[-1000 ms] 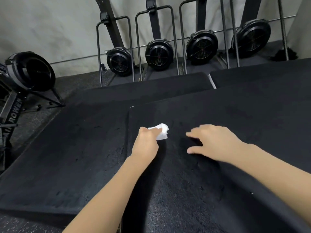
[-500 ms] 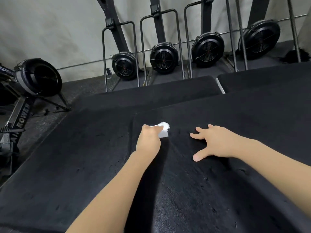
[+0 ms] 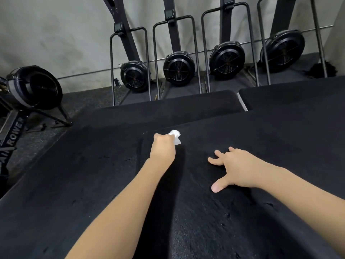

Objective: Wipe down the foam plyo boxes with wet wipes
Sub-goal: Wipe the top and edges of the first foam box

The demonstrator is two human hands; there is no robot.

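A large black foam plyo box (image 3: 261,139) fills the right and middle of the view, its top rough and scuffed. My left hand (image 3: 162,148) grips a crumpled white wet wipe (image 3: 175,137) and presses it on the box top near the far left corner. My right hand (image 3: 230,168) rests on the same top to the right, fingers spread and thumb stretched toward me. A lower black plyo box (image 3: 74,174) lies to the left, and another (image 3: 168,107) lies behind it.
Several upright rowing machines (image 3: 179,68) with round black fan housings lean against the grey wall at the back. Another rower (image 3: 35,88) stands on the floor at the far left. A further black box (image 3: 298,90) sits at the back right.
My left hand has pushed the wipe a little farther away along the box top. My right hand has spread its fingers and thumb wider. The camera has tilted up slightly.
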